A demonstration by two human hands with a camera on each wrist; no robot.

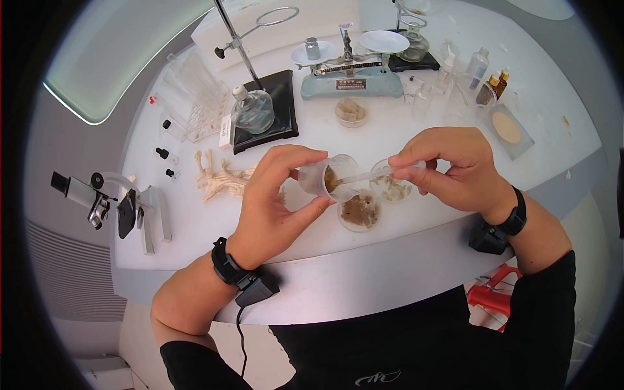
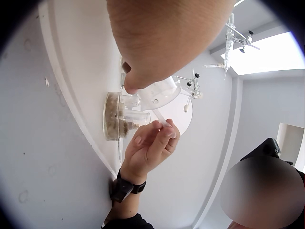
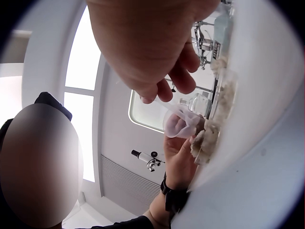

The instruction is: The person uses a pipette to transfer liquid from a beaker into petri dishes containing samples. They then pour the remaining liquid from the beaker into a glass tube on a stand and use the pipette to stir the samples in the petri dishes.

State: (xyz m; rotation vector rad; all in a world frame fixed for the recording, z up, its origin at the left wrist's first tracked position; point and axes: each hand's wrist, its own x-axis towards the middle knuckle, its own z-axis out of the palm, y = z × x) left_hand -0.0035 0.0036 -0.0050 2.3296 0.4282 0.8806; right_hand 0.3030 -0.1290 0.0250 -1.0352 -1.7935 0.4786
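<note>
My left hand (image 1: 276,188) holds a translucent plastic cup (image 1: 313,179), tilted with its mouth toward the right hand. Some yellow-brown matter (image 1: 331,180) shows inside it. Thumb and fingers of my right hand (image 1: 452,166) pinch a pale translucent plastic stick (image 1: 370,174), wider at the held end, whose far end reaches into the cup. Close below the cup stands a round glass dish (image 1: 359,227) of brown, fibrous clumps. A second dish (image 1: 398,198) with pale fragments sits partly behind the stick. In the right wrist view, the cup (image 3: 177,125) appears beyond my right fingers.
A stand with a glass flask (image 1: 253,114), a balance (image 1: 351,84) and a dish of pale lumps (image 1: 351,112) are farther back. At left are a microscope (image 1: 130,201), dropper bottles (image 1: 166,156) and pale branching pieces (image 1: 218,179). Bottles and a beaker (image 1: 465,97) stand at right.
</note>
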